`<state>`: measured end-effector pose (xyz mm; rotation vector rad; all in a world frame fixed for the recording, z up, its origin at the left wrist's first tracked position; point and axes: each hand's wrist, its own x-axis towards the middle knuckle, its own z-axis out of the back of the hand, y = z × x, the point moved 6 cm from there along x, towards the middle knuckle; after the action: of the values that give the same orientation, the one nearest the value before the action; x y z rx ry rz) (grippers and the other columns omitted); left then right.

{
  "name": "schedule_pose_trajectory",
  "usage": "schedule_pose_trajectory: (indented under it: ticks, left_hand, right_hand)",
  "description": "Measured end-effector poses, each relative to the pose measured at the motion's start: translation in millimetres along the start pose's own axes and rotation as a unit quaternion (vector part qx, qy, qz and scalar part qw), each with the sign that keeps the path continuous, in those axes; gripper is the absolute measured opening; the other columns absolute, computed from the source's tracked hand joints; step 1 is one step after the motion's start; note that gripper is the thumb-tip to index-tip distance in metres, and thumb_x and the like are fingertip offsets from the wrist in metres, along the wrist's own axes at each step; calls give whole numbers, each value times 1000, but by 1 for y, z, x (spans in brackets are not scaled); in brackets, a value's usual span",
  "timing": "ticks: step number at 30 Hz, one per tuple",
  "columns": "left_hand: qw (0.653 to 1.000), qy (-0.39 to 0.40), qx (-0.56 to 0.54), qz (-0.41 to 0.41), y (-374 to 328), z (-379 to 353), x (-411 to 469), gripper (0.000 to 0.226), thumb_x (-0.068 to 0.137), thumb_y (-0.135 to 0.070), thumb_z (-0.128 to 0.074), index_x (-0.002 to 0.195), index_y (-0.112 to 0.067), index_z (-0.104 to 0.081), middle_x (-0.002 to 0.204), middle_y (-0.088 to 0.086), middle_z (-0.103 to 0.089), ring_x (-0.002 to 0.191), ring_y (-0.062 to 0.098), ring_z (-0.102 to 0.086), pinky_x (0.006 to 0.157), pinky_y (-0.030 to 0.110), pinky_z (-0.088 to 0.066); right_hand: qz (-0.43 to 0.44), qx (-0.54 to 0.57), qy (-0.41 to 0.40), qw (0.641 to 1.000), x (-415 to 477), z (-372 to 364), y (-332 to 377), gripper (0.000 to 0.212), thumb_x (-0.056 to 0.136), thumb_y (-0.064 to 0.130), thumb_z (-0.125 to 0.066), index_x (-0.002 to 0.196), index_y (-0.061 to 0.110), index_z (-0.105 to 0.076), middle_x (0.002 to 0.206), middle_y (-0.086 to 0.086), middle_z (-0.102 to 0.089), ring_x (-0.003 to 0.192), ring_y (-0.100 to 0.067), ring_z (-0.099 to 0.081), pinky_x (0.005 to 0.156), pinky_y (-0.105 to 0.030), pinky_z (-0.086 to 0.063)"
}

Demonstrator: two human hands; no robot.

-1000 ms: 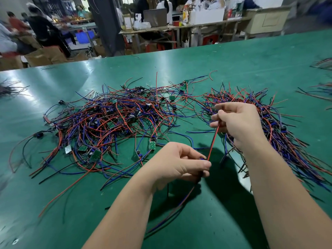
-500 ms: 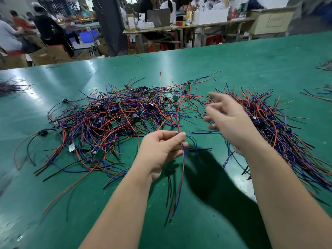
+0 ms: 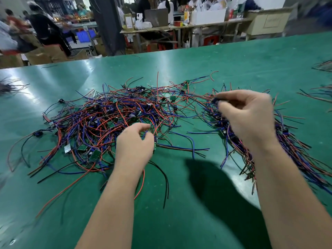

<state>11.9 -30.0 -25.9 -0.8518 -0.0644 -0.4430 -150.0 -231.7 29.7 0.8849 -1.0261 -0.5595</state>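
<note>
Sorting wire leads: left hand [image 3: 134,141] pinches one lead [image 3: 168,184] at the near edge of the tangled pile [image 3: 100,123], while right hand [image 3: 246,114] nips a dark connector [image 3: 215,101] above the combed bundle [image 3: 291,159]; draw slowly so neighbouring wires do not snag.

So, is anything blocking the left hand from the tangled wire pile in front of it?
Nothing visible does. The left hand is at the near edge of the tangled wire pile, its fingers curled among loose wires.

Past your green surface [image 3: 251,56] stands a wooden bench [image 3: 206,26] with a laptop [image 3: 159,15] and a white box [image 3: 208,16]; cardboard cartons [image 3: 45,54] sit far left.
</note>
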Motion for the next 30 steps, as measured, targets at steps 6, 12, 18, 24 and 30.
schedule_pose_trajectory:
  ticks: [6,12,18,24,30]
  left_hand:
    - [967,117,203,99,32,-5,4,44,78,-46,-66,109,-15,-64,110,6,-63,101,28,-55,86,35,-48]
    - [988,77,123,46,24,-3,5,17,81,-35,-74,90,-23,-68,84,-8,-67,72,8,-56,66,23,-43]
    - [990,-88,-98,-51,3,19,5,18,73,-37,-80,80,-27,-66,68,-18,-62,61,-10,-57,59,3,-40]
    - [904,-181,-375,-96,-9,37,-1,22,73,-25,-82,87,-23,-64,76,-8,-63,64,2,-56,64,17,-47]
    - [890,-40,-420,-173,-36,23,-15,65,59,-20,-84,115,-25,-52,89,0,-70,74,7,-66,72,18,-51]
  right_hand:
    - [-30,-219,-83,972,10,32,-14,28,78,10,-59,101,9,-74,95,-14,-72,81,-23,-64,83,-27,-47]
    - [22,-203,23,979,-3,-8,-2,23,80,10,-62,100,14,-74,98,-6,-62,59,6,-47,72,-10,-33]
    - [-26,-122,148,981,-20,-44,-7,17,82,12,-62,84,23,-75,65,11,-66,53,1,-54,56,-9,-41]
    - [-87,-25,210,973,-30,-59,-11,20,84,8,-59,81,23,-72,69,0,-71,63,-15,-66,62,-31,-55]
    - [-199,277,276,899,-42,-75,-3,22,80,28,-65,88,8,-71,75,-4,-69,57,-11,-57,52,-18,-46]
